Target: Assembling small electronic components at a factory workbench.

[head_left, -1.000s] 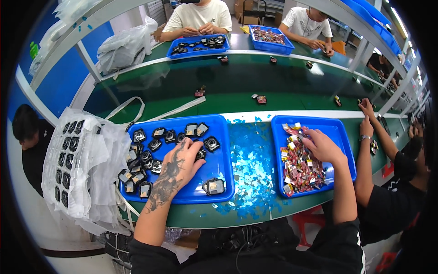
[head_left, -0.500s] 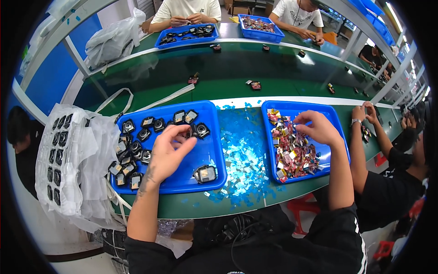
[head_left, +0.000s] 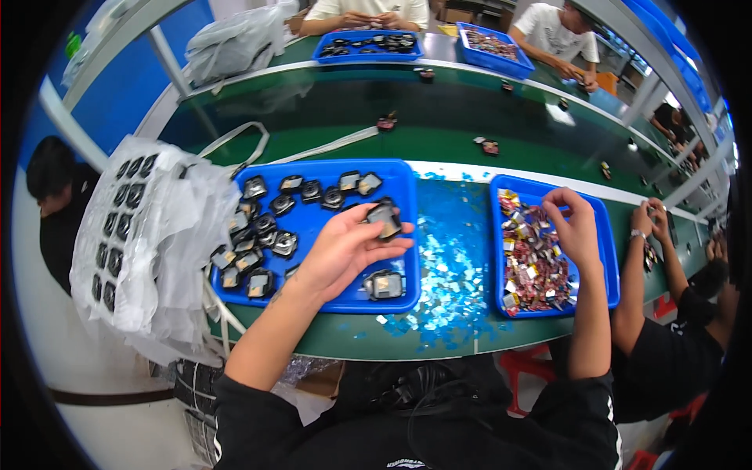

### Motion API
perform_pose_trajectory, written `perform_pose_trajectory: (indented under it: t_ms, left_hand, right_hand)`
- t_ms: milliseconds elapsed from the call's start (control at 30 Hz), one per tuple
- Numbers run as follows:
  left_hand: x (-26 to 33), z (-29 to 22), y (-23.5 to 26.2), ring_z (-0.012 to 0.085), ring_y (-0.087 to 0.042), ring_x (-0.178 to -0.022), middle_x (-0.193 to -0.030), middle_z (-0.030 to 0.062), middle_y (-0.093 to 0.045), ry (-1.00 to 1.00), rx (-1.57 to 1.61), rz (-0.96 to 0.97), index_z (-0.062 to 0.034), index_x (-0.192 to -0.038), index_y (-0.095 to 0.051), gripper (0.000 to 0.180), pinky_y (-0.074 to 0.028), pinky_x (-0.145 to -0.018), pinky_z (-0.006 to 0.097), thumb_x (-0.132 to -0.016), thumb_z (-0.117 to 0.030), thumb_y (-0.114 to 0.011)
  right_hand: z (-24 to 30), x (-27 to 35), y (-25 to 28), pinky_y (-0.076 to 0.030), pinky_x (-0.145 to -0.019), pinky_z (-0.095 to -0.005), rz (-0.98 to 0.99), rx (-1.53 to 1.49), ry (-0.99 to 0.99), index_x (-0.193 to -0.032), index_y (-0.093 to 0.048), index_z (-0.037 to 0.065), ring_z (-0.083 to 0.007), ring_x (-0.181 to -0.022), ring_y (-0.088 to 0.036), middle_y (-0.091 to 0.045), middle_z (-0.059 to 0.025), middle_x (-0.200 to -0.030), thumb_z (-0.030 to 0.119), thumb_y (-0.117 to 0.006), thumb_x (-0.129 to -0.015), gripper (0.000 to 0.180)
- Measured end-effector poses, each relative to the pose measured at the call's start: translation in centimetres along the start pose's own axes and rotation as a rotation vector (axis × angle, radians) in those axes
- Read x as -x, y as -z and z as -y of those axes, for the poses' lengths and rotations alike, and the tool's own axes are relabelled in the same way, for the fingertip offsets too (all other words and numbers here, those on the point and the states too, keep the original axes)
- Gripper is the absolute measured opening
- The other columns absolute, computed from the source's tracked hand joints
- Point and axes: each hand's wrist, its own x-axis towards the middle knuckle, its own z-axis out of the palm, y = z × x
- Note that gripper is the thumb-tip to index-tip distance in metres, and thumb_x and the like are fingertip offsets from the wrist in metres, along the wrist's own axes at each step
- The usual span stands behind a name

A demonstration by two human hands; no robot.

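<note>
Our left hand [head_left: 348, 247] pinches a squarish black-and-grey module [head_left: 383, 220]; we cannot tell whether our half-curled right hand [head_left: 578, 227] holds anything.

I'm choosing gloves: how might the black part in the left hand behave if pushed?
The black part looks stiff, its boxy shape unbent in the left hand. Its flat face suggests sliding rather than rolling. Probably light, being small.

left hand [head_left: 342, 247] | turned from palm-down to palm-up | black module [head_left: 383, 219] now held raised
</note>
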Motion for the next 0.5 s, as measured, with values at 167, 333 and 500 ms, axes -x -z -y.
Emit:
perform_pose_trajectory:
  t_ms: [167, 333, 500]
  left_hand:
    - [0.4, 1.0, 1.2, 0.0202, -0.066, -0.091, -0.109, 0.0151, -0.064, -0.025, -0.154, -0.052, 0.0002, -0.106, -0.057, 0.016, -0.056, -0.085, 0.032, -0.09, 0.0, -0.06]
    - [0.0, 0.9, 0.6, 0.014, -0.064, -0.083, -0.095, 0.0061, -0.064, -0.372, -0.47, -0.232, -0.0044, -0.097, -0.055, 0.015, -0.053, -0.065, 0.025, -0.086, 0.002, -0.064]
    - [0.1, -0.3, 0.2, 0.0105, -0.06, -0.073, -0.084, 0.002, -0.06, -0.279, -0.297, -0.254, -0.0028, -0.111, -0.057, 0.022, -0.048, -0.059, 0.021, -0.091, -0.007, -0.064]
  right_hand:
    - [-1.1, 0.4, 0.5, -0.047, -0.07, -0.0215, -0.104, -0.551, -0.134, -0.096, -0.063, -0.001, -0.0067, -0.078, -0.059, -0.065, -0.0017, -0.085, 0.003, -0.065, -0.088, 0.009]
    - [-1.0, 2.2, 2.4, -0.049, -0.071, -0.0227, -0.177, -0.634, -0.05, -0.097, -0.063, -0.001, -0.0079, -0.081, -0.061, -0.064, -0.0026, -0.087, 0.003, -0.064, -0.089, 0.009]
    - [-1.8, 3.8, 1.8, -0.051, -0.068, -0.0308, -0.202, 0.025, -0.01, -0.106, -0.066, 0.003, -0.019, -0.075, -0.063, -0.065, -0.0099, -0.083, 0.004, -0.07, -0.081, 0.025]
